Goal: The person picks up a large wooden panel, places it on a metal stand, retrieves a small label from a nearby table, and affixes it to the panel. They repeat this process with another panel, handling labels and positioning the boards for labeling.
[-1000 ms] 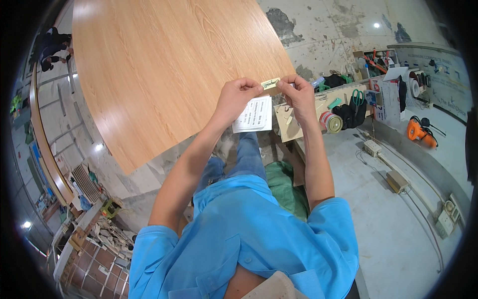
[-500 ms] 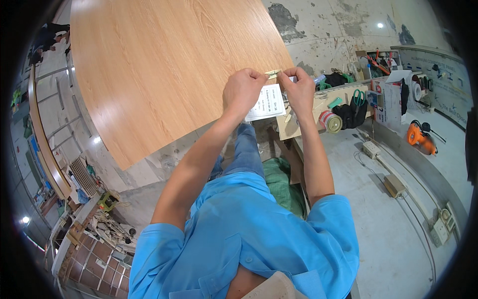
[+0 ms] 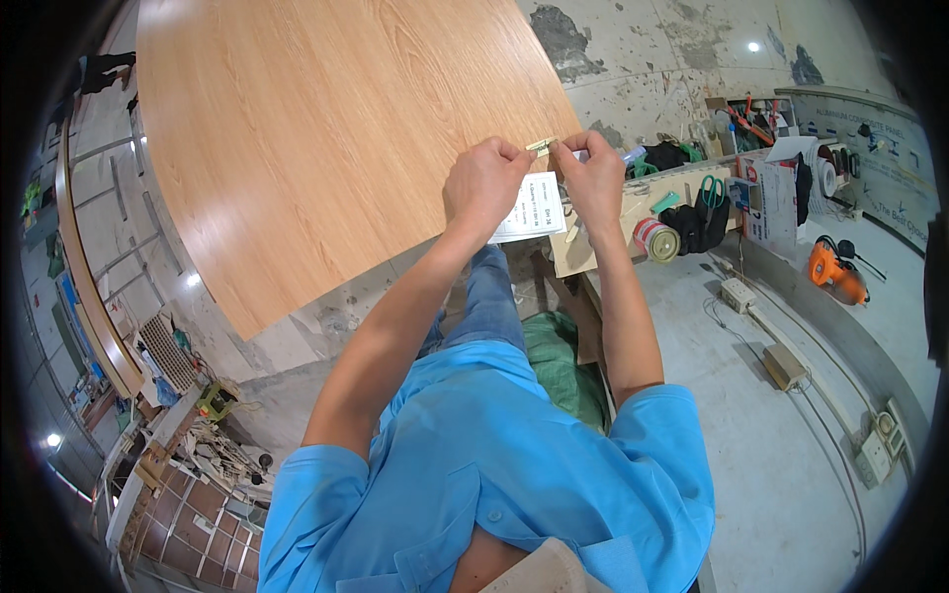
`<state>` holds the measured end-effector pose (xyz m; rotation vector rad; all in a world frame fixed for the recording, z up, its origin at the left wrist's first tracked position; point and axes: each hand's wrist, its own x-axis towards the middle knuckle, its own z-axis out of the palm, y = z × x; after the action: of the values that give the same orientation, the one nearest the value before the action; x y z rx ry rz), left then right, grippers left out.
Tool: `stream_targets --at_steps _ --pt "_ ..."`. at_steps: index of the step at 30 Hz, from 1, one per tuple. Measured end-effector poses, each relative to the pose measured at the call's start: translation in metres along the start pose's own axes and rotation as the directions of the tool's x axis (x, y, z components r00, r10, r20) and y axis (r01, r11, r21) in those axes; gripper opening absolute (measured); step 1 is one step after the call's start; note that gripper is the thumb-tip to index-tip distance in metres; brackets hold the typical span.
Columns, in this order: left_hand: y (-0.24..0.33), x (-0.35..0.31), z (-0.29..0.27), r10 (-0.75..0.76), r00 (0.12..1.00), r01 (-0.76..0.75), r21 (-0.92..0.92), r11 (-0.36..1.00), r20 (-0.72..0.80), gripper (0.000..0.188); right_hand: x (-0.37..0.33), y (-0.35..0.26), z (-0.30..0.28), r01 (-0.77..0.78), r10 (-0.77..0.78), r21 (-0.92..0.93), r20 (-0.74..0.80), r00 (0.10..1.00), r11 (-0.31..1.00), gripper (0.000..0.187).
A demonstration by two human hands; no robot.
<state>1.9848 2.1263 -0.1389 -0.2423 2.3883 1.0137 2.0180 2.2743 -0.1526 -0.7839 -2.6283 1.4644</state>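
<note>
My left hand (image 3: 482,182) and my right hand (image 3: 593,176) meet over the near right corner of a wood-grain panel (image 3: 336,138). Thumbs and forefingers of both pinch a small pale-yellow strip (image 3: 540,147) between them, one end each. Just below it, between my wrists, is a white printed tag (image 3: 532,210); whether it is joined to the strip I cannot tell. Something dark and thin lies on the strip, too small to name. My other fingers are curled in.
On the right, a pale board (image 3: 647,198) carries a round tin (image 3: 656,240), green-handled scissors (image 3: 712,192) and a black cloth-like item. Beyond stand a carton (image 3: 769,203) and an orange power tool (image 3: 836,271). Wired sockets (image 3: 876,457) sit on the grey surface. A green sack (image 3: 563,368) is beside my legs.
The white tag has shifted slightly down and turned a little between my hands. My hands keep their pinch on the strip, nearly in place.
</note>
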Motion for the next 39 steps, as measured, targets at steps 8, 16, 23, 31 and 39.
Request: stream_targets --at_steps 8,16,23,31,39 --pt "-0.002 0.001 0.0 0.015 1.0 -0.015 0.0 1.0 -0.011 0.032 -0.001 0.001 0.001 0.047 -0.048 -0.04 -0.02 0.999 0.998 0.018" --pt "0.0 0.001 -0.002 0.027 0.999 -0.026 0.022 0.999 -0.026 0.034 -0.004 -0.005 0.002 0.011 -0.011 -0.014 -0.007 1.0 1.0 0.019" --pt "-0.008 0.01 -0.006 0.067 0.998 -0.07 0.206 0.976 0.02 0.039 0.002 0.01 -0.001 -0.04 -0.002 -0.241 -0.173 0.985 0.97 0.044" --pt "-0.091 -0.036 -0.071 0.039 0.981 -0.045 0.028 0.999 0.192 0.047 -0.001 0.018 0.006 0.067 -0.103 -0.256 -0.13 0.986 0.964 0.076" --pt "-0.316 -0.176 -0.167 -0.133 0.976 0.212 -0.638 0.741 0.17 0.057 0.001 -0.039 0.052 0.09 -0.245 -0.493 -0.259 0.934 0.865 0.044"
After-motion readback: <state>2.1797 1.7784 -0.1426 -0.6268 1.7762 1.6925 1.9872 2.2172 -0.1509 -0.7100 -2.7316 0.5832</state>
